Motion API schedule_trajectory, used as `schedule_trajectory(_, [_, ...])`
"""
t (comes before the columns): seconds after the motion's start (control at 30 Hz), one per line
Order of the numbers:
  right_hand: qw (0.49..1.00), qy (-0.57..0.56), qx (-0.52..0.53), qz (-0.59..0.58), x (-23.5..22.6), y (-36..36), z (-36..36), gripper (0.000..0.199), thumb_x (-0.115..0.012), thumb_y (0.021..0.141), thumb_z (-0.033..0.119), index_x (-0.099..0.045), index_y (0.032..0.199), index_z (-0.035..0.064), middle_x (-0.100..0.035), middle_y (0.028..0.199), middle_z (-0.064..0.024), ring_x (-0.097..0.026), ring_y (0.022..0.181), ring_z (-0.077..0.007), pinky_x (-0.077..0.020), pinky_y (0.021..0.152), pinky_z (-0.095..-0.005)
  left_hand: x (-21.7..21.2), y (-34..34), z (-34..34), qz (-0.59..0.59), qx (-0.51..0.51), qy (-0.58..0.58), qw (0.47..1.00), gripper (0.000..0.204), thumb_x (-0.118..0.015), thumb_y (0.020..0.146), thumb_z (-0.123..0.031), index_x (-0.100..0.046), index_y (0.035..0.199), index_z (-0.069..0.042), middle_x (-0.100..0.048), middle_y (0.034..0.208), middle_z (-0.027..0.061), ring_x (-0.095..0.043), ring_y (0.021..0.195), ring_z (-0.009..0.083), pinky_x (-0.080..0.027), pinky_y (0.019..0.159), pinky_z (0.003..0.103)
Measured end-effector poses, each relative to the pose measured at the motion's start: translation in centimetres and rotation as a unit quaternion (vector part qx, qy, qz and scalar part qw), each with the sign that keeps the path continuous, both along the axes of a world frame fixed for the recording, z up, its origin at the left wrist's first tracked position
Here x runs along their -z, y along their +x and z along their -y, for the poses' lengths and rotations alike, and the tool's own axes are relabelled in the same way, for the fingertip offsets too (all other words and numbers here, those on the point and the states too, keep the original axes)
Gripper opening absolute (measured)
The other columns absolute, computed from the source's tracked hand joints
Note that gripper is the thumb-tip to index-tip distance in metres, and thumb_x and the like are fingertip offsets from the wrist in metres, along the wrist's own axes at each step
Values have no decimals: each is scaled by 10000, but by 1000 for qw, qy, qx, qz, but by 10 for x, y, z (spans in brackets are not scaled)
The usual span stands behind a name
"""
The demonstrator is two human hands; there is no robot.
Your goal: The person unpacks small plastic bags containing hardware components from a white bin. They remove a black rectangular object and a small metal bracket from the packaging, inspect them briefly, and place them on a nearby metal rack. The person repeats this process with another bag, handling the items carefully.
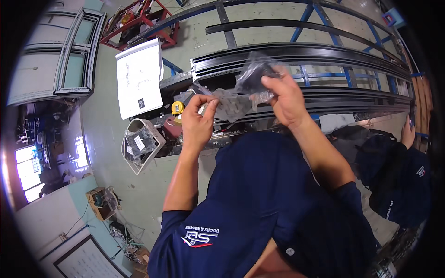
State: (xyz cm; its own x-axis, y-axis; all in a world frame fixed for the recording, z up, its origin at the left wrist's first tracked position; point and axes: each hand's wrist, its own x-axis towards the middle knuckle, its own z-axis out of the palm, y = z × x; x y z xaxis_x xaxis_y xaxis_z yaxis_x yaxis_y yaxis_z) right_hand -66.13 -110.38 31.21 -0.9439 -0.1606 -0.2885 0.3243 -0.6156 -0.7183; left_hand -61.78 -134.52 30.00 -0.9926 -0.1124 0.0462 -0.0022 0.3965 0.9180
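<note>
My left hand [199, 120] is closed, thumb and fingertips pinched at the edge of a clear plastic bag [232, 107] with small greyish pieces in it. This bag hangs between my hands, over the dark metal profiles. In my right hand [288, 99] is a second clear plastic bag [252, 79], crumpled, with something dark inside; the thumb presses on it and the other fingers are partly hidden behind. Some clear plastic also shows under my right fingers, but I cannot tell which bag it belongs to. A yellow tape measure [177, 108] lies just left of my left hand.
Long black profiles [315, 55] lie across a blue-legged rack [302, 21]. A white paper pad [139, 78] stands at left, above a pale bin [160, 141] of bagged parts. Further back is a red cart [139, 28]. Another person [394, 171] is close on my right.
</note>
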Motion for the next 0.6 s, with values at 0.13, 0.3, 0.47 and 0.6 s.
schedule_trajectory(0.13, [997, -8, 55, -60, -20, -10, -18, 348, -635, 987, 56, -501, 1308, 45, -680, 1202, -113, -719, 1054, -258, -642, 841, -464, -3, 0, 3, 68, -10, 152, 986, 157, -786, 920, -15, -648, 996, -12, -715, 913, 29, -656, 831, 76, -513, 785, 211])
schedule_trajectory(0.3, [988, 21, 74, -132, -45, -16, -30, 358, -611, 1018, 96, -544, 1361, 18, -687, 1234, -129, -701, 1111, -264, -606, 961, -450, 7, -1, 6, 35, 3, 214, 976, 258, -791, 899, 11, -681, 1132, 12, -719, 924, 33, -662, 830, 79, -531, 772, 219])
schedule_trajectory(0.47, [988, -9, 50, -147, -69, -1, -21, 280, -604, 1025, 53, -546, 1298, 31, -696, 1209, -127, -722, 1060, -246, -627, 901, -439, 6, -1, 6, 78, 2, 285, 955, 304, -775, 916, 0, -695, 1209, 27, -719, 949, 29, -665, 847, 82, -542, 772, 221])
schedule_trajectory(0.6, [992, -87, -54, -70, -83, 23, -2, 308, -577, 1050, 90, -530, 1350, 38, -685, 1229, -122, -718, 1058, -241, -641, 842, -452, 8, -1, 5, 116, -6, 344, 932, 213, -742, 964, -47, -707, 1165, 12, -719, 973, 22, -666, 854, 88, -548, 773, 226])
